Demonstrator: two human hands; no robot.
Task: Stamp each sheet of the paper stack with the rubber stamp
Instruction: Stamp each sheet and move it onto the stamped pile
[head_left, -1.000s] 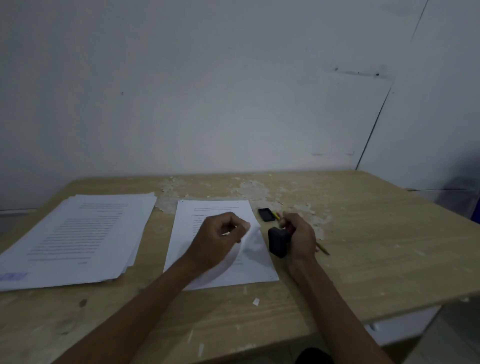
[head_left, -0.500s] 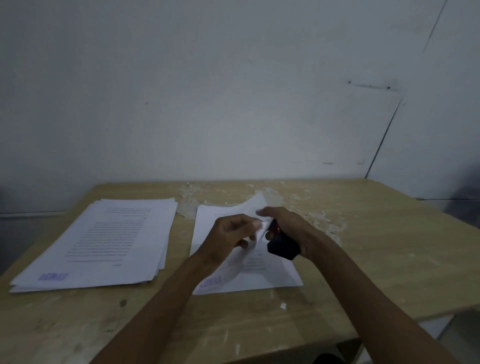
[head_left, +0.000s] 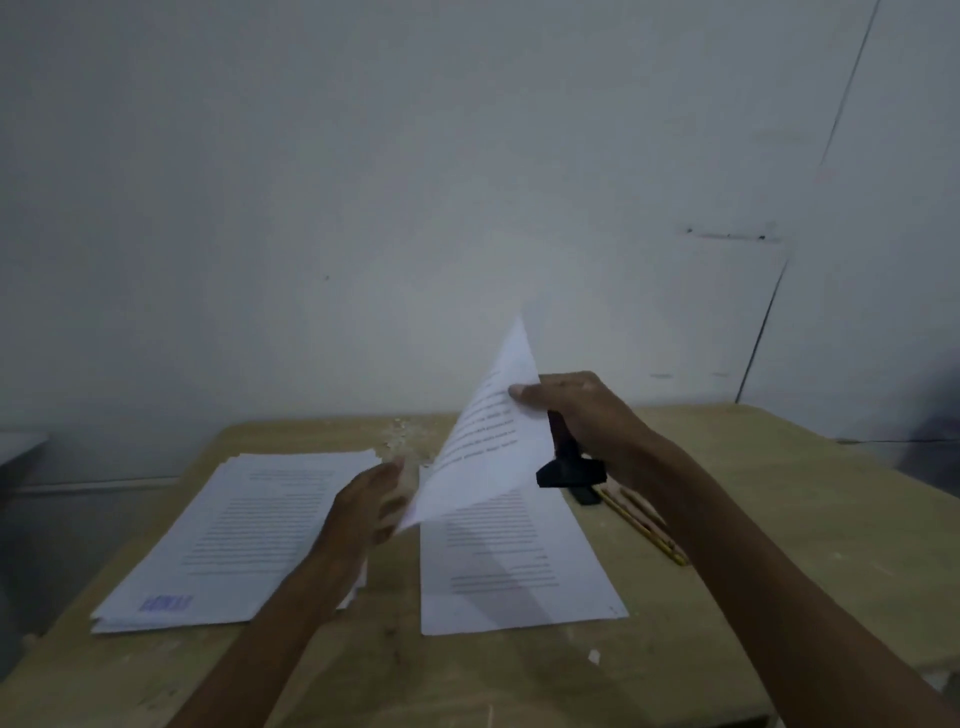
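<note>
My right hand (head_left: 587, 415) grips the black rubber stamp (head_left: 569, 467) and also pinches the top right part of a printed sheet (head_left: 488, 447), which is lifted off the table and tilted up. My left hand (head_left: 363, 514) reaches with straight fingers to the lower left corner of that raised sheet; whether it touches the corner is unclear. Below the raised sheet, printed paper (head_left: 519, 571) lies flat at the centre of the table. A stack of printed sheets (head_left: 249, 530) lies to the left, with a blue stamp mark (head_left: 166, 604) on its near corner.
The wooden table (head_left: 753, 519) has flaking patches along its far edge by the white wall. A small black cap or pad (head_left: 587, 493) and a yellow pencil (head_left: 644, 530) lie right of the centre paper, under my right forearm. A white scrap (head_left: 594, 657) sits near the front edge.
My right hand, still holding the stamp, has taken the top sheet and lifted it up and to the left. My left hand let go of the sheet and opened beside its lower corner.
</note>
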